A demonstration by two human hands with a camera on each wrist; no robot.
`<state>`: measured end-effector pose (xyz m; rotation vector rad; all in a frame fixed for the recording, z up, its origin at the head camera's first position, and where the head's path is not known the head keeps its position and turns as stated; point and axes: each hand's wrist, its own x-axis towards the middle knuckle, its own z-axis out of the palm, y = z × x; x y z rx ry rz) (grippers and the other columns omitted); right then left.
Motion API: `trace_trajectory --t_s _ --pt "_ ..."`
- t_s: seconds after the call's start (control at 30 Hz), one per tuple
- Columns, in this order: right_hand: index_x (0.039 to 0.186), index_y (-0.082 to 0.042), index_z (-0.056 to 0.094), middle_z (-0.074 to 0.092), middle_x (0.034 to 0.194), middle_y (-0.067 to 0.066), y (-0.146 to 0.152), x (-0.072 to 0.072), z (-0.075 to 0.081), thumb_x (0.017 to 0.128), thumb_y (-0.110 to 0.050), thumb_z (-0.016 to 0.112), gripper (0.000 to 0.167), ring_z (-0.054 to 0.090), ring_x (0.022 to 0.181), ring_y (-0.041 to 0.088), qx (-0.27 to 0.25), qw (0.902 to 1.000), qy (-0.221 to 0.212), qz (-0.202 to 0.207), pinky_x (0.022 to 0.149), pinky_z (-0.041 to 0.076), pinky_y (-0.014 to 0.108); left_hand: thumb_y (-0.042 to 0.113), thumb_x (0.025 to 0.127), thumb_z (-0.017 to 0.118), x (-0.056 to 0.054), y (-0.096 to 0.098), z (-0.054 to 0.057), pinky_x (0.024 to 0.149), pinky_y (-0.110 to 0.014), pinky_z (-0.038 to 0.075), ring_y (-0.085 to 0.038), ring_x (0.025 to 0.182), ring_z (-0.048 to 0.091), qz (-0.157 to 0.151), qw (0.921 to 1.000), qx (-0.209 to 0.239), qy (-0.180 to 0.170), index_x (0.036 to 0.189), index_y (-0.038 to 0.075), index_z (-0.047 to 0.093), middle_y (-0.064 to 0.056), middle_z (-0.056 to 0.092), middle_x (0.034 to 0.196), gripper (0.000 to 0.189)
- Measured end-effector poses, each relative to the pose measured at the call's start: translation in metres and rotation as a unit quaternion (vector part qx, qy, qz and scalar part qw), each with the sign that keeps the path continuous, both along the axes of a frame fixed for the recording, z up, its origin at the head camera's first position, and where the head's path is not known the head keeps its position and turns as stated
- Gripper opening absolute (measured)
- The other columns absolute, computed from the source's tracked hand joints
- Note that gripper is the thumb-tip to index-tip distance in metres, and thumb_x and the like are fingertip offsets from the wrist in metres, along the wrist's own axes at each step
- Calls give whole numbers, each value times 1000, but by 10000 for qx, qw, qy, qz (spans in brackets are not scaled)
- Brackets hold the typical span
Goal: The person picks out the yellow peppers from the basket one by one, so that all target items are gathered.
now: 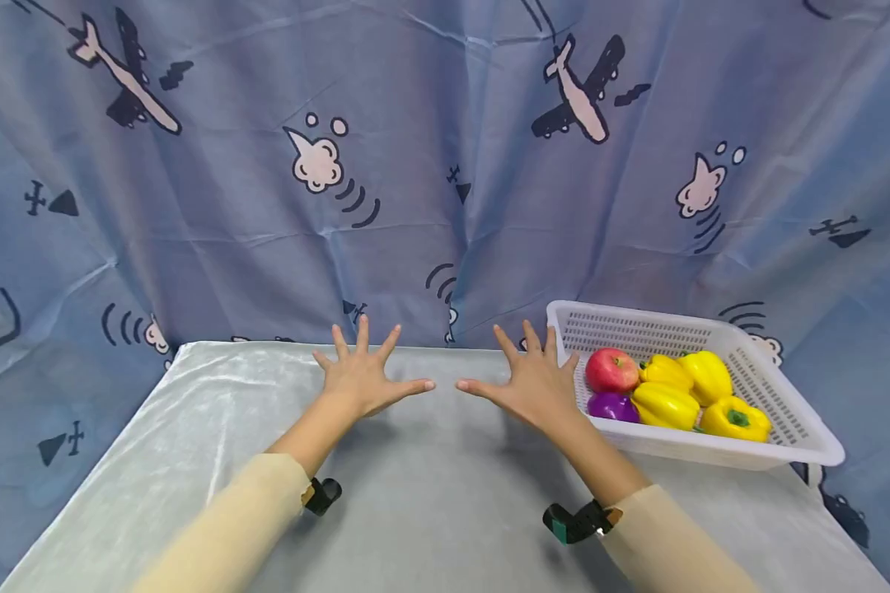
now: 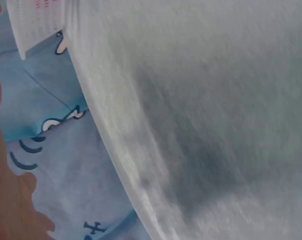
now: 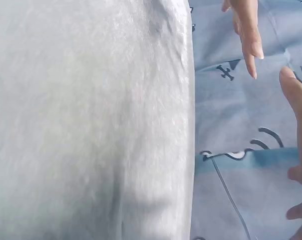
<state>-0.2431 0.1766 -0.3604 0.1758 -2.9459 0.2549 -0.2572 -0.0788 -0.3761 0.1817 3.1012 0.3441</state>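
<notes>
Both hands reach forward over the pale cloth-covered table [image 1: 430, 511] with fingers spread wide and nothing held. My left hand [image 1: 359, 379] is left of the middle, its thumb pointing toward the other hand. Opposite it, my right hand [image 1: 537, 383] mirrors the pose, and its outer fingers overlap the left end of a white plastic basket [image 1: 712, 449] in the head view. Inside the basket lie a red apple [image 1: 611, 371], a shiny purple item [image 1: 614, 406] and several yellow bell peppers [image 1: 736, 418]. In the right wrist view the left hand [image 3: 248, 35] shows beyond the right thumb.
A blue curtain [image 1: 400, 272] printed with airplanes hangs right behind the table's far edge. The basket stands at the table's right side, with its corner near the right edge. Each wrist carries a small dark camera mount, such as the right one [image 1: 574, 523].
</notes>
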Motion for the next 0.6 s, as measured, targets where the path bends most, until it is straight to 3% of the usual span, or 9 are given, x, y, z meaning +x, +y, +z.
trace_trajectory --t_s 0.1,0.2,0.37,0.47,0.6 --pt "159 -25 34 26 165 24 17 10 2 73 -85 59 107 14 151 58 -5 9987 502 19 108 10 87 93 78 40 4 10 2 111 -85 11 -57 152 -6 -92 9995 299 -43 162 39 11 -16 -4 171 104" --pt "156 -23 40 33 162 23 39 20 4 74 -81 63 103 23 150 55 -141 9906 1332 283 110 16 84 89 84 36 9 25 5 114 -82 11 -53 154 -6 -269 9971 696 -142 162 38 10 -13 -3 172 96" --pt "149 -14 51 48 154 21 75 35 5 83 -88 43 99 36 147 48 -456 9542 2807 928 116 24 75 83 92 30 17 58 7 120 -75 12 -47 156 -1 -639 9923 1044 -187 163 36 8 -13 4 171 88" --pt "147 -12 52 49 153 21 95 44 10 86 -85 38 96 37 147 46 -793 9377 3247 952 121 22 69 76 95 37 19 78 7 121 -73 14 -46 156 5 -794 9884 1284 -139 164 32 8 -15 11 171 86" --pt "150 -15 49 44 157 19 123 61 16 88 -83 40 93 31 152 40 -1148 9290 3480 526 126 19 61 67 98 45 20 100 6 121 -70 18 -44 157 11 -887 9831 1600 -101 164 27 8 -16 17 169 86"
